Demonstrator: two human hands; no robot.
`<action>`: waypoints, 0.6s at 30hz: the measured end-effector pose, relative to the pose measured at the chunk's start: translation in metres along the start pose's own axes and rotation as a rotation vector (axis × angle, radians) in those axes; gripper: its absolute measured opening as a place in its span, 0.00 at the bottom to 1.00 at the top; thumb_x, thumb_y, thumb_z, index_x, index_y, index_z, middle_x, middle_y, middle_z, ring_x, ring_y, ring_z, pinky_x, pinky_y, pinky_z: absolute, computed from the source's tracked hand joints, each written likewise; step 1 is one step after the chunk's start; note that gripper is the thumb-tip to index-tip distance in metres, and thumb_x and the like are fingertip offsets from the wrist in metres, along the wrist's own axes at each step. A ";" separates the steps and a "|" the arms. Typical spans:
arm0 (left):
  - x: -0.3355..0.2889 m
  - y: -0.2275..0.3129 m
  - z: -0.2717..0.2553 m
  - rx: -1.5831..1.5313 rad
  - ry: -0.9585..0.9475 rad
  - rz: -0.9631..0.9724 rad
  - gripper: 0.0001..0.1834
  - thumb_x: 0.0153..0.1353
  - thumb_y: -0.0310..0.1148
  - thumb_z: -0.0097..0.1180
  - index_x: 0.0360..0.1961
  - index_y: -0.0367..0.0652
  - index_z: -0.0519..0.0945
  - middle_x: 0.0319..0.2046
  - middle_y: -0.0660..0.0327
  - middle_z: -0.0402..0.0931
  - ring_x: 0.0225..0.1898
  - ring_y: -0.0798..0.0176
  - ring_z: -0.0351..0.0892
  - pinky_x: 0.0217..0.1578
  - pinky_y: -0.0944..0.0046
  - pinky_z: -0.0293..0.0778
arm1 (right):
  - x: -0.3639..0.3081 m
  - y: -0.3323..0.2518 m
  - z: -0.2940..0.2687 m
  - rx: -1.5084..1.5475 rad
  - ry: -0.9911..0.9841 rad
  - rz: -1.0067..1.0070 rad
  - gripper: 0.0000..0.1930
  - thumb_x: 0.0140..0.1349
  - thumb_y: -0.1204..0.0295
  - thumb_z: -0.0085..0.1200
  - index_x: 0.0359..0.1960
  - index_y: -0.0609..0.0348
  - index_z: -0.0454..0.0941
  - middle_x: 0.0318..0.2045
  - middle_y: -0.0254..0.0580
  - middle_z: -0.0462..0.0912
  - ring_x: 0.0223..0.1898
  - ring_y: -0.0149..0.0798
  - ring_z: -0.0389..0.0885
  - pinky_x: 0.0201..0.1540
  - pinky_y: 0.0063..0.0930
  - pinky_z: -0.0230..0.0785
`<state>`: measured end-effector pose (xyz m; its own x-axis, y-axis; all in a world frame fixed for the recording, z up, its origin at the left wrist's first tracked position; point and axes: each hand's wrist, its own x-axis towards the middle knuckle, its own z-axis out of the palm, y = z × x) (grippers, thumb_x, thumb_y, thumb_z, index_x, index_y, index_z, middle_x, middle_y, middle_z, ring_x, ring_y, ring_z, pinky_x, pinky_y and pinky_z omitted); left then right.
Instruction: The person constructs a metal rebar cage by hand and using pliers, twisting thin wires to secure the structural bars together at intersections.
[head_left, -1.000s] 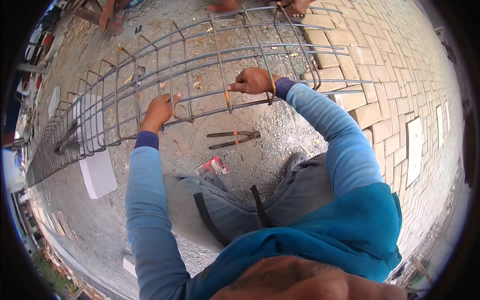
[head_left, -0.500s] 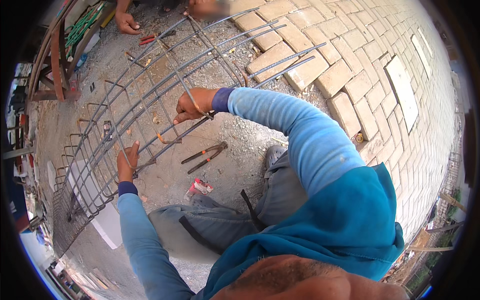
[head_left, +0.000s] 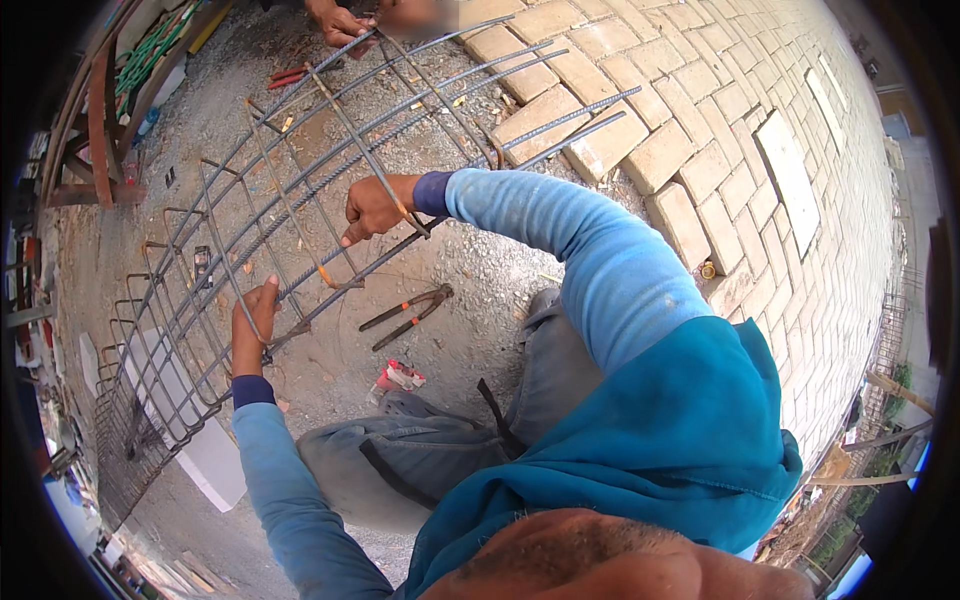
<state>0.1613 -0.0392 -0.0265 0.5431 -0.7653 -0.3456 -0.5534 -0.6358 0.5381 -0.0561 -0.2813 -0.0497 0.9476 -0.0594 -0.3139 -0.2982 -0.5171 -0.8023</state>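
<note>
Beside gravel (head_left: 490, 255), left hand (head_left: 256, 322) and right hand (head_left: 380, 207), grip curled round near-edge bars (head_left: 392, 260) of rebar cage (head_left: 290, 205)

Pincers (head_left: 408, 304) are placed on the ground (head_left: 480, 255) between rebar cage (head_left: 262, 237) and packet (head_left: 404, 375); paving blocks (head_left: 700, 150) are laid at right.

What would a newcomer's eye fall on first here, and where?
The steel rebar cage curves across the left side, with the left hand and right hand at its near side. Below the right hand, open pincers with orange bands lie on the gravel. Paving blocks spread across the right.
</note>
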 end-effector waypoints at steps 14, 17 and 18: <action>-0.014 0.013 -0.004 0.017 -0.171 0.072 0.20 0.58 0.43 0.60 0.35 0.32 0.83 0.26 0.61 0.79 0.29 0.68 0.74 0.33 0.66 0.70 | 0.023 -0.006 0.029 -0.206 0.061 -0.203 0.25 0.56 0.48 0.57 0.24 0.62 0.82 0.20 0.51 0.80 0.26 0.53 0.78 0.32 0.44 0.68; -0.016 0.010 -0.003 -0.049 -0.217 0.076 0.18 0.56 0.39 0.62 0.37 0.33 0.84 0.29 0.60 0.81 0.31 0.69 0.75 0.34 0.66 0.71 | 0.010 -0.007 0.019 -0.231 -0.008 -0.194 0.24 0.56 0.48 0.58 0.27 0.61 0.83 0.24 0.50 0.82 0.31 0.51 0.80 0.36 0.43 0.69; -0.017 0.011 -0.004 -0.030 -0.203 0.093 0.17 0.55 0.39 0.63 0.37 0.33 0.84 0.28 0.60 0.81 0.31 0.69 0.75 0.34 0.66 0.71 | 0.006 -0.007 0.017 -0.213 -0.071 -0.182 0.23 0.57 0.49 0.57 0.29 0.61 0.84 0.27 0.50 0.82 0.33 0.51 0.81 0.38 0.43 0.70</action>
<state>0.1484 -0.0325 -0.0117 0.3504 -0.8272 -0.4393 -0.5750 -0.5602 0.5963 -0.0505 -0.2634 -0.0545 0.9708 0.1065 -0.2151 -0.0862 -0.6817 -0.7266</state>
